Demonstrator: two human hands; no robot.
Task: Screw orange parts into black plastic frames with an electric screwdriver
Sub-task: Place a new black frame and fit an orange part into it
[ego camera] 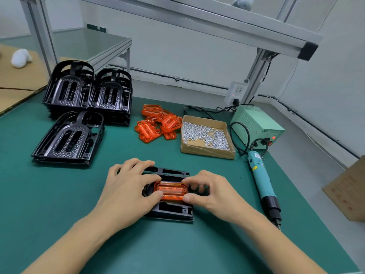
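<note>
A black plastic frame [171, 211] lies flat on the green mat in front of me. An orange part [171, 190] sits in its middle opening. My left hand [128, 190] lies over the frame's left side, thumb and forefinger pinching the orange part's left end. My right hand [207, 192] pinches the part's right end between thumb and forefinger. The teal electric screwdriver [262, 184] lies on the mat to the right of my right hand, untouched, its black tip pointing toward me.
Stacks of black frames [87, 95] stand at the back left, with another stack [69, 139] nearer. Loose orange parts [158, 123] are piled mid-table beside a cardboard tray of screws [205, 135]. A green power supply [256, 125] sits at the right. A cardboard box [349, 192] stands at the right edge.
</note>
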